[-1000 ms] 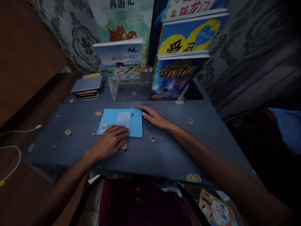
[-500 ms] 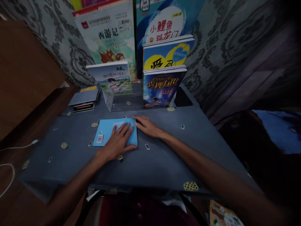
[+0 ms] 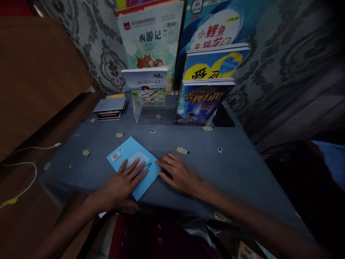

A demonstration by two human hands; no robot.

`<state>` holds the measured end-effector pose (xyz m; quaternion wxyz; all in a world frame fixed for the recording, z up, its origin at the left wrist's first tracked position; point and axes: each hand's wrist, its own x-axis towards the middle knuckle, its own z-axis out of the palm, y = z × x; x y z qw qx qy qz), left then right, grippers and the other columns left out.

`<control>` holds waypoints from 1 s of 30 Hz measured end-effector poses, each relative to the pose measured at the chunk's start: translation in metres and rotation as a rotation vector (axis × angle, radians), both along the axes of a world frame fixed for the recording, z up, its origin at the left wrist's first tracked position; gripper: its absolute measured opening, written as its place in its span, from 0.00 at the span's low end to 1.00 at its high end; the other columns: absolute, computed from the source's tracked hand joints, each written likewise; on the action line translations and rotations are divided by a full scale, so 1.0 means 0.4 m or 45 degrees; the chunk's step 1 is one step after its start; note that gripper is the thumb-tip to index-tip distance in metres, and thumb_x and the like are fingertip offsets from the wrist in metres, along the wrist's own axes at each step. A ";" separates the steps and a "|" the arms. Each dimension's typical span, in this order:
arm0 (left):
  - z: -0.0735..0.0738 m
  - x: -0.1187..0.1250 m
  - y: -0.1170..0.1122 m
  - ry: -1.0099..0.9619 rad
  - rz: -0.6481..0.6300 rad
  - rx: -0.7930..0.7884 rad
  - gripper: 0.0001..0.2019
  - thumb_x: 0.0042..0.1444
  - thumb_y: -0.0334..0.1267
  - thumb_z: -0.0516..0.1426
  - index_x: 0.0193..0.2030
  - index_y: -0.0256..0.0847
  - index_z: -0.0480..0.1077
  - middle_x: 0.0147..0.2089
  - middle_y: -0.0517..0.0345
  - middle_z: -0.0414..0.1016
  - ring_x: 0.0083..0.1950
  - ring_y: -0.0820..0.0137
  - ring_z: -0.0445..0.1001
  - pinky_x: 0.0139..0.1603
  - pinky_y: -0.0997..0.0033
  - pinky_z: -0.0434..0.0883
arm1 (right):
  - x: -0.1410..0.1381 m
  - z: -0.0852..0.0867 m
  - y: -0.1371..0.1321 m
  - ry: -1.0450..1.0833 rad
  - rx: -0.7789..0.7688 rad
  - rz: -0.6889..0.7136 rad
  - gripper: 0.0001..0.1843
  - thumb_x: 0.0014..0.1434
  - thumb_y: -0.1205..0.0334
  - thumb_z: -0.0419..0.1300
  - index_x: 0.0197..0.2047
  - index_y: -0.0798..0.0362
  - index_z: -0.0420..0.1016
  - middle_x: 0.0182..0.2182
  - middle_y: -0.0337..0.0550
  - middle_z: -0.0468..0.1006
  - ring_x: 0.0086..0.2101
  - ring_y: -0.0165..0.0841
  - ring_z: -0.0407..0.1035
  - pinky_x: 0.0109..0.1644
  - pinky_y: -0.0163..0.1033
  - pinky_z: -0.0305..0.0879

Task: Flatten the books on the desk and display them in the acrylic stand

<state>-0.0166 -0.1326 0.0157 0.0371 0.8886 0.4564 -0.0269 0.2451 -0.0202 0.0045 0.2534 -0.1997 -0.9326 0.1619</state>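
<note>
A light-blue book [image 3: 131, 145] lies closed on the cloth-covered table, turned at an angle, its barcode towards the left. My left hand [image 3: 120, 187] rests flat across its lower left part, fingers spread and thumb near the table's front edge. At the book's right corner, my right hand [image 3: 179, 172] has its fingers bent and closed on the edge. The fingertips there partly hide that corner.
Behind stands a clear stand [image 3: 156, 117] with upright books, among them a dark-blue book [image 3: 202, 104] and a pale book [image 3: 148, 88]. A small stack of books [image 3: 111, 105] sits back left. A dark flat object [image 3: 225, 117] lies back right. A white cable [image 3: 35, 172] hangs at left.
The blue book has turned clockwise and come closer to the table's front edge, both hands moving with it. The view has shifted a little to the left.
</note>
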 end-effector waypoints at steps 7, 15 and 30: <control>0.040 -0.019 -0.068 -0.145 -0.072 -0.008 0.41 0.67 0.38 0.58 0.79 0.46 0.38 0.76 0.46 0.57 0.78 0.55 0.52 0.76 0.40 0.52 | 0.034 0.017 -0.043 -0.042 -0.181 0.118 0.18 0.70 0.55 0.56 0.55 0.56 0.78 0.48 0.57 0.78 0.50 0.47 0.71 0.56 0.60 0.73; 0.150 -0.012 0.005 -1.019 0.168 0.157 0.17 0.68 0.52 0.56 0.50 0.43 0.78 0.43 0.51 0.85 0.43 0.64 0.84 0.43 0.69 0.78 | 0.038 0.047 0.043 0.154 -0.967 0.429 0.33 0.57 0.33 0.65 0.60 0.43 0.77 0.67 0.50 0.68 0.66 0.49 0.63 0.67 0.63 0.61; 0.287 -0.014 0.317 -2.243 0.765 0.304 0.20 0.56 0.55 0.64 0.26 0.40 0.71 0.25 0.61 0.71 0.28 0.73 0.70 0.31 0.75 0.71 | -0.125 0.024 0.093 0.395 -1.094 0.098 0.25 0.63 0.40 0.61 0.45 0.52 0.85 0.38 0.45 0.86 0.32 0.40 0.79 0.40 0.48 0.79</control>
